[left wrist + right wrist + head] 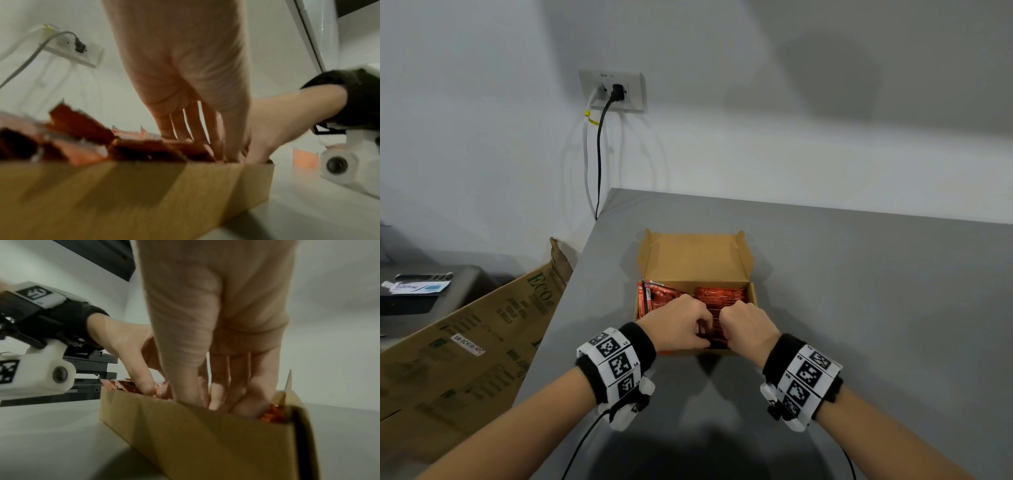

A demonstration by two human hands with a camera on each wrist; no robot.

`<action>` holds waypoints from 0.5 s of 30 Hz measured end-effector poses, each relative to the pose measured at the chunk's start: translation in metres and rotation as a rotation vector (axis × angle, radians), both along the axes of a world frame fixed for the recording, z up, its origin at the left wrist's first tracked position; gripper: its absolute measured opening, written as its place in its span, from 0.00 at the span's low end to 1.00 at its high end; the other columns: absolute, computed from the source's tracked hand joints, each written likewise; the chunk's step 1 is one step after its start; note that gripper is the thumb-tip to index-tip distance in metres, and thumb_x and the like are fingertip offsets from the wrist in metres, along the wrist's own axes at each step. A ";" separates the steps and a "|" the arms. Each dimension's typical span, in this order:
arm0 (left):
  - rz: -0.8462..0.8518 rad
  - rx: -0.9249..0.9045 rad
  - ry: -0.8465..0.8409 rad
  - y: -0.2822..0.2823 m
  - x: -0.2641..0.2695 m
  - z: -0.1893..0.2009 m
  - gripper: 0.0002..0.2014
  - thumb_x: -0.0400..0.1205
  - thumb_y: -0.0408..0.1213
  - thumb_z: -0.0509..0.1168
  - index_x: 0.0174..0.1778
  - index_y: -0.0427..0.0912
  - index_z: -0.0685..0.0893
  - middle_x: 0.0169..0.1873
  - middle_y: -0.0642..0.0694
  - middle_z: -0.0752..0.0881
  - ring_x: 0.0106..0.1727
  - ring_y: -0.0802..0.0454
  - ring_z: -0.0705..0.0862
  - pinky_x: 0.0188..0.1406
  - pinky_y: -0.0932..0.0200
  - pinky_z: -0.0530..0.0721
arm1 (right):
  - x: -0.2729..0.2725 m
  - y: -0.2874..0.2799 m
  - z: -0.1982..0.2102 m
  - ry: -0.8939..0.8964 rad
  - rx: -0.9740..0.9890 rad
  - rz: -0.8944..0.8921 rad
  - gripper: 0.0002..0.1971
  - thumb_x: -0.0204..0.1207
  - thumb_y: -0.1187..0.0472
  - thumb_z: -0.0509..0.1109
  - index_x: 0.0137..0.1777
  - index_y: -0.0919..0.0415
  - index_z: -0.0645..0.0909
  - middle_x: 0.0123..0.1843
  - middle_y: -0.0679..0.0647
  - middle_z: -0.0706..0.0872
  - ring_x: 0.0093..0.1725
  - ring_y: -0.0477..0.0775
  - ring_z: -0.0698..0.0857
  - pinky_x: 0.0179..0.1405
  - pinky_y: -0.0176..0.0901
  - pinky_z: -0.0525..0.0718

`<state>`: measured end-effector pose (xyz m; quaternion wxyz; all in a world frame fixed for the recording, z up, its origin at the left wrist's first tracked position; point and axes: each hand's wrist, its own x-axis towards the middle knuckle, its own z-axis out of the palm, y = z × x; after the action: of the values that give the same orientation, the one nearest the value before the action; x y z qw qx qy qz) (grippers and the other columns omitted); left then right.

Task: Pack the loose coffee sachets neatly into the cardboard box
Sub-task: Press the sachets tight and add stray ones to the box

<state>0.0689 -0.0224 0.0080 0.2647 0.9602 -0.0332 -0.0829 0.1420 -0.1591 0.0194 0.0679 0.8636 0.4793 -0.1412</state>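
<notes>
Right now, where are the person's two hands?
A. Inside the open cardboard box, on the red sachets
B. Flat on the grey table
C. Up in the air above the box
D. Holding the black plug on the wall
A: the left hand and right hand both reach down into the cardboard box, fingers among the red sachets.

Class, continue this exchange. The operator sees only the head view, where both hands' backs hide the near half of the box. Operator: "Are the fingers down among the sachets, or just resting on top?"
Observer: In the left wrist view, the left hand's fingers point down among the sachets, just behind the box's near wall.
Operator: And the right hand?
Observer: In the right wrist view, the right hand's fingers also dip below the rim, with sachets bunched at the box's right end.
</notes>
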 end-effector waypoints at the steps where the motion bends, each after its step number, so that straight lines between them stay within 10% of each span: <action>1: -0.005 0.018 -0.001 -0.001 0.000 -0.002 0.06 0.76 0.36 0.70 0.44 0.39 0.88 0.43 0.47 0.86 0.42 0.55 0.83 0.41 0.67 0.77 | 0.000 0.000 -0.001 0.003 0.012 -0.020 0.07 0.77 0.69 0.63 0.52 0.67 0.79 0.54 0.63 0.85 0.54 0.66 0.84 0.49 0.52 0.81; 15: 0.022 0.019 0.003 0.000 -0.002 -0.015 0.04 0.75 0.31 0.69 0.42 0.38 0.89 0.40 0.46 0.89 0.40 0.56 0.85 0.39 0.72 0.75 | 0.008 -0.011 0.006 -0.014 -0.018 -0.024 0.06 0.76 0.65 0.65 0.51 0.61 0.80 0.55 0.59 0.84 0.53 0.63 0.84 0.51 0.52 0.82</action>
<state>0.0666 -0.0229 -0.0074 0.2564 0.9629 -0.0215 -0.0819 0.1500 -0.1699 0.0254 0.0773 0.8696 0.4671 -0.1404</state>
